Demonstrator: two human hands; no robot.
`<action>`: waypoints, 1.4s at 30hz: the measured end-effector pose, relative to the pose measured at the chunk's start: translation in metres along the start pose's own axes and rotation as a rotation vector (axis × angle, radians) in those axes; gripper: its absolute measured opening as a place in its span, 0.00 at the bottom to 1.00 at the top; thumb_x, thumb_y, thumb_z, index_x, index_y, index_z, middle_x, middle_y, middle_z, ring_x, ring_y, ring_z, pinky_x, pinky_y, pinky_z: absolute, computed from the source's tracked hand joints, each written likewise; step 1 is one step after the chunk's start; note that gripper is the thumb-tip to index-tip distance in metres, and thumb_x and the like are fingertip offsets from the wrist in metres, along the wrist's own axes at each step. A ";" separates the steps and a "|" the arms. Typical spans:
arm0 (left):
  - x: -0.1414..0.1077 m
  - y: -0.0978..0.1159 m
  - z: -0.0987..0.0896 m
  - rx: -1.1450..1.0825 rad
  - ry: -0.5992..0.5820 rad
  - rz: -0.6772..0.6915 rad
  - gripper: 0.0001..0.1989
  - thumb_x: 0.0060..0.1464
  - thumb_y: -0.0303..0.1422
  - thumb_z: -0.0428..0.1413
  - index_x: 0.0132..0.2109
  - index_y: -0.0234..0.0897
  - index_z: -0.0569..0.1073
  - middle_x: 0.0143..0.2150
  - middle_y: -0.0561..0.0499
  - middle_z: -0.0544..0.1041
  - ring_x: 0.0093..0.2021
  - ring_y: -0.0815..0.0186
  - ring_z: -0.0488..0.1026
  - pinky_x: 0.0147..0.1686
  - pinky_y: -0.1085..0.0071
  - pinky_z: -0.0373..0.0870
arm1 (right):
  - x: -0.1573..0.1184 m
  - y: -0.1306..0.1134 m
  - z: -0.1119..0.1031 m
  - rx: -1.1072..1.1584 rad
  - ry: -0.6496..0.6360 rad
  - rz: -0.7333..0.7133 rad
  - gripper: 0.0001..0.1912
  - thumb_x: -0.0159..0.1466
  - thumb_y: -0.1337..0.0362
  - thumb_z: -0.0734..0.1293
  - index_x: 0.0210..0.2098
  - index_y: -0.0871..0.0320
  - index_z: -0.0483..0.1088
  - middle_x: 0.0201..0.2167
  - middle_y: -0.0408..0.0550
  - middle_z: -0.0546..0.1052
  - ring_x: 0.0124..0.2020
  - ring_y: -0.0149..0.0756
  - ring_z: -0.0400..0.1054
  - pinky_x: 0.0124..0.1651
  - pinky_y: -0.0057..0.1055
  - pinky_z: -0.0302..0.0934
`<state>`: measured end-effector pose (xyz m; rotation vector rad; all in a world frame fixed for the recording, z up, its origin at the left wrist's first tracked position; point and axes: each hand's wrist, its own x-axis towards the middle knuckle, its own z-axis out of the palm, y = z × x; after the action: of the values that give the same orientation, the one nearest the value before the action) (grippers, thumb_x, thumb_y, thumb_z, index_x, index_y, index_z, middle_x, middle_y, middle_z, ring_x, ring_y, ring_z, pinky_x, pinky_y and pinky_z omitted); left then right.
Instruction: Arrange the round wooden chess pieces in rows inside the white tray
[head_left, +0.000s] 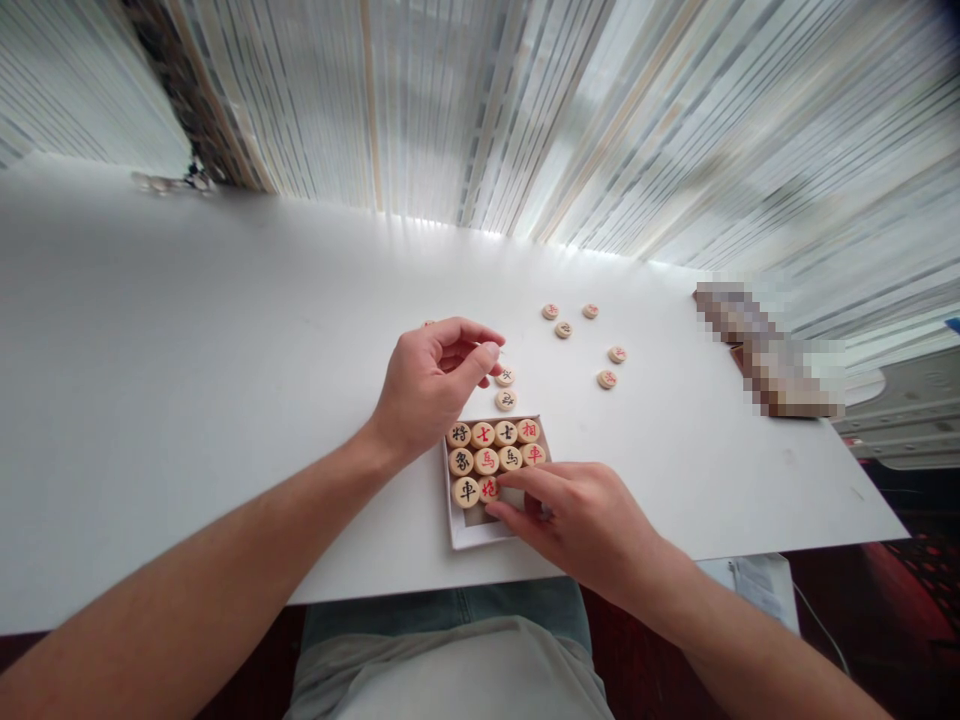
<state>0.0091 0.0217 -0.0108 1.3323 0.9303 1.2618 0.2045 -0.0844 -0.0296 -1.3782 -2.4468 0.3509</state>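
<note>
A shallow white box (pixel 457 530) holds several round wooden pieces with red or black characters, set in rows. My right hand (pixel 574 505) reaches over the box's front right part, thumb and forefinger on a red-marked piece (pixel 489 489) in the front row. My left hand (pixel 450 375) hovers above the table just behind the box, its thumb and fingertips drawn together; what they hold, if anything, is too small to make out. Beside those fingertips lie two black-marked pieces (pixel 506 400), one behind the other. Part of another piece shows behind the left hand.
Several loose pieces (pixel 607 379) are scattered on the white table (pixel 337 270) behind and right of the box. A blurred brown object (pixel 780 375) lies at the right edge. A striped curtain (pixel 420 110) hangs along the back. Small clear objects (pixel 169 183) sit at the back left.
</note>
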 end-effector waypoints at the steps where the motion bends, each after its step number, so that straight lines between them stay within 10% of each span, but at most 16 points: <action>1: 0.000 0.000 0.000 -0.001 0.002 0.000 0.05 0.60 0.31 0.63 0.38 0.35 0.83 0.33 0.49 0.85 0.34 0.63 0.84 0.34 0.69 0.81 | 0.000 0.000 -0.001 0.008 0.009 -0.004 0.09 0.74 0.58 0.72 0.40 0.56 0.81 0.24 0.42 0.80 0.21 0.32 0.71 0.29 0.30 0.58; 13: 0.026 -0.011 -0.028 0.046 0.187 0.075 0.05 0.60 0.31 0.63 0.40 0.36 0.85 0.30 0.51 0.83 0.29 0.67 0.80 0.33 0.70 0.79 | 0.054 0.059 -0.068 0.128 0.354 0.121 0.18 0.70 0.52 0.75 0.28 0.56 0.81 0.14 0.39 0.69 0.17 0.28 0.59 0.23 0.31 0.52; 19: 0.042 -0.020 -0.048 0.137 0.305 0.089 0.06 0.58 0.33 0.64 0.40 0.36 0.84 0.29 0.52 0.83 0.29 0.67 0.79 0.35 0.70 0.79 | 0.103 0.120 -0.032 0.356 0.499 0.206 0.16 0.71 0.53 0.71 0.40 0.61 0.81 0.24 0.45 0.79 0.23 0.32 0.70 0.31 0.31 0.65; 25: 0.051 -0.029 -0.063 0.321 0.331 0.083 0.07 0.58 0.36 0.64 0.41 0.37 0.84 0.33 0.50 0.85 0.31 0.66 0.80 0.37 0.69 0.80 | 0.089 0.136 -0.014 0.349 0.500 0.195 0.11 0.69 0.57 0.72 0.42 0.59 0.82 0.22 0.41 0.75 0.22 0.29 0.64 0.31 0.30 0.60; 36: 0.026 -0.019 -0.045 0.808 0.050 0.167 0.03 0.55 0.34 0.69 0.35 0.42 0.85 0.33 0.51 0.86 0.30 0.64 0.75 0.35 0.67 0.71 | 0.079 0.109 -0.015 0.308 0.421 -0.065 0.08 0.70 0.65 0.69 0.39 0.58 0.82 0.23 0.42 0.78 0.20 0.28 0.65 0.27 0.27 0.61; 42: 0.017 -0.020 -0.036 1.030 -0.123 0.244 0.05 0.61 0.36 0.64 0.40 0.42 0.83 0.40 0.46 0.86 0.46 0.53 0.83 0.44 0.61 0.75 | 0.078 0.108 -0.017 0.291 0.415 -0.082 0.08 0.71 0.65 0.68 0.39 0.57 0.81 0.23 0.42 0.79 0.20 0.28 0.66 0.28 0.28 0.62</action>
<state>-0.0218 0.0481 -0.0307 2.3401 1.4404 0.8410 0.2573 0.0383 -0.0414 -1.0965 -2.0146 0.3456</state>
